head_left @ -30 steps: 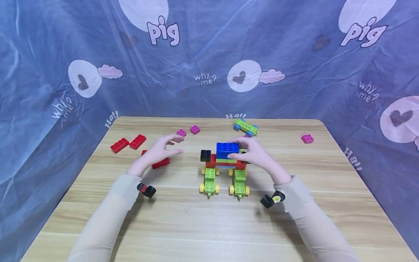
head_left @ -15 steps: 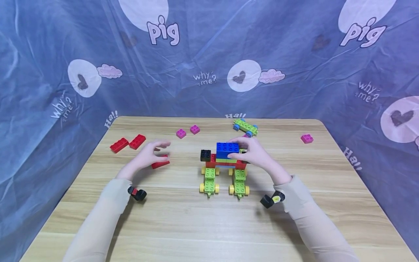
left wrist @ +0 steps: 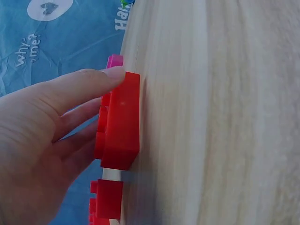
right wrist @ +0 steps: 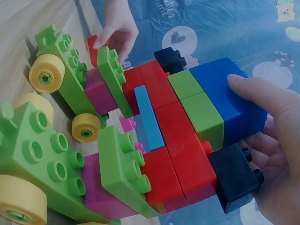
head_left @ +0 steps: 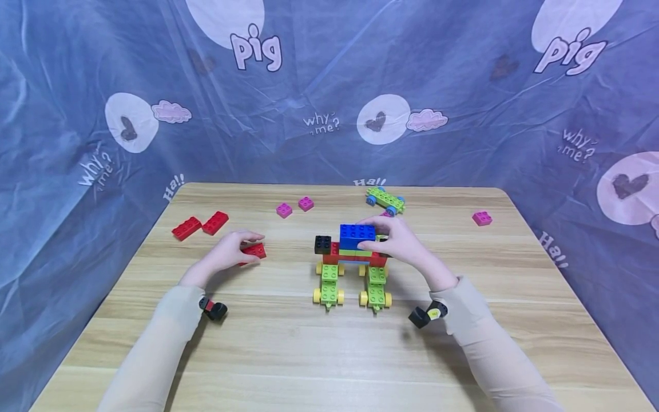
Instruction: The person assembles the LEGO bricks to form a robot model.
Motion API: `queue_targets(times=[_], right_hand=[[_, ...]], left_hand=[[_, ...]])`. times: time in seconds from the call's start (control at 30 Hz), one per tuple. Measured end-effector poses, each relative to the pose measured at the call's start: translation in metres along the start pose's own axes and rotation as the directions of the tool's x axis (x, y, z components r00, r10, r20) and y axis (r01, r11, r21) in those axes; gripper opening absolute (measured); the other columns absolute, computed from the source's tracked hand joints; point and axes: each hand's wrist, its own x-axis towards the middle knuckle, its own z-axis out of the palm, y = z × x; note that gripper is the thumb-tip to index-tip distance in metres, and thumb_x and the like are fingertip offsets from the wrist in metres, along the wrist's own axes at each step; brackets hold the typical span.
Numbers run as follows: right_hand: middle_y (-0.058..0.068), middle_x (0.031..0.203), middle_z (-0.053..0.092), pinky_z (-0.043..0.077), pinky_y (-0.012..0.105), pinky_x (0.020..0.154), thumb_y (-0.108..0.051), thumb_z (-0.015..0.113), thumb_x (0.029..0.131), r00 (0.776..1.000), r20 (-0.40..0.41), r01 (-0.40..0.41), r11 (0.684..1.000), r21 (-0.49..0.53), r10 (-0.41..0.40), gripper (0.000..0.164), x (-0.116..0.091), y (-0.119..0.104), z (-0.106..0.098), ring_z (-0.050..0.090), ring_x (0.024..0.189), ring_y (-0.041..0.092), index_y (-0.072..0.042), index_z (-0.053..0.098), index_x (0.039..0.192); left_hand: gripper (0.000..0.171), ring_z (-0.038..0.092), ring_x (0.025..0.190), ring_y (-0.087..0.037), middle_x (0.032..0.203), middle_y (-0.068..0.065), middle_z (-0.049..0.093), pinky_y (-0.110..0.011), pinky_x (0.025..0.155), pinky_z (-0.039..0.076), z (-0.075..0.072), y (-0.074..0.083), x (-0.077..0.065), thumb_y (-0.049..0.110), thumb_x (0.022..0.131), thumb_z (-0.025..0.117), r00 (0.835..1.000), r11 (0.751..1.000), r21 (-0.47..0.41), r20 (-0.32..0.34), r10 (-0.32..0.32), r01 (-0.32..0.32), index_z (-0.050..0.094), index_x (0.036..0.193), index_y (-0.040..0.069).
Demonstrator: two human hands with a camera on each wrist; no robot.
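- Your left hand [head_left: 225, 253] curves loosely around the red brick [head_left: 254, 250] on the table [head_left: 288, 349], thumb and fingers apart; closing unevenly could skid it.
- Your right hand [head_left: 397, 237] pinches the blue brick [head_left: 356, 236] atop the toy [right wrist: 180, 136]; sideways pressure might snap it off.

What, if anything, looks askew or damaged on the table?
Nothing stands out. The brick build stands upright on its yellow wheels; the blue block meets the green bricks without a visible gap. The loose red bricks show no visible damage.
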Motion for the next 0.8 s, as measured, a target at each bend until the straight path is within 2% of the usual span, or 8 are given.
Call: queue_targets(times=[0.4, 0.8], right_hand=[[0.018, 0.113, 0.068, 0.052, 0.051, 0.091, -0.012, 0.079, 0.08, 1.0, 0.001, 0.005, 1.0, 0.019, -0.005, 0.044, -0.0005, 0.0, 0.0007, 0.068, 0.1, 0.031, 0.001, 0.064, 0.119], [0.018, 0.112, 0.069, 0.052, 0.046, 0.093, -0.013, 0.079, 0.08, 1.0, -0.003, 0.005, 1.0, 0.012, -0.005, 0.044, -0.0002, -0.0005, 0.0004, 0.068, 0.1, 0.03, 0.001, 0.065, 0.119]], left_hand=[[0.052, 0.057, 0.117, -0.037, 0.124, -0.022, 0.063, -0.051, 0.101, 0.044, 0.0037, -0.0046, 0.0, 0.005, 0.077, 0.078, 1.0, 0.998, 0.054, 0.007, -0.011, 0.011, 0.06, 0.126, -0.004], [0.052, 0.057, 0.117, -0.038, 0.124, -0.023, 0.062, -0.051, 0.101, 0.043, 0.0063, -0.0041, 0.002, 0.005, 0.078, 0.077, 1.0, 0.999, 0.042, 0.015, -0.015, 0.014, 0.06, 0.126, -0.005]])
